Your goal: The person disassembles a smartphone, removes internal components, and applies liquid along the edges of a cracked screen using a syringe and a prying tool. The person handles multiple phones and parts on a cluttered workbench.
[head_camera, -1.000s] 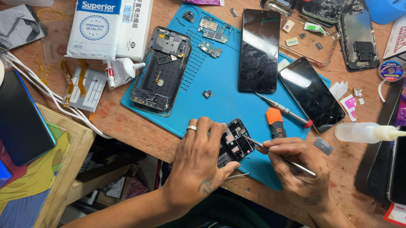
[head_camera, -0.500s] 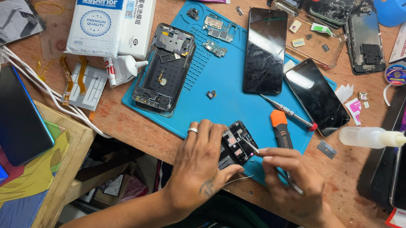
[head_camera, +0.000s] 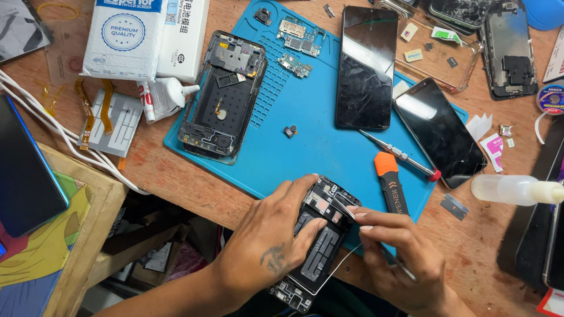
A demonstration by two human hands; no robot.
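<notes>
Blue mat (head_camera: 310, 147): centre frame, w/ gutted phone frame (head_camera: 223, 95) upper left of it.
L hand (head_camera: 268, 235): wrapped round opened phone chassis (head_camera: 319, 240), lower centre, at desk edge.
R hand (head_camera: 402, 257): fingertips pinched on chassis top, thin tool tucked in the grip.
Nearby: orange pry tool (head_camera: 389, 181), screwdriver (head_camera: 398, 155) just above hands.

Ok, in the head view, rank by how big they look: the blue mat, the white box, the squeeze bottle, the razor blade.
Largest to smallest:
1. blue mat
2. white box
3. squeeze bottle
4. razor blade
All lie on one table, so nearness hardly skews this.
</notes>
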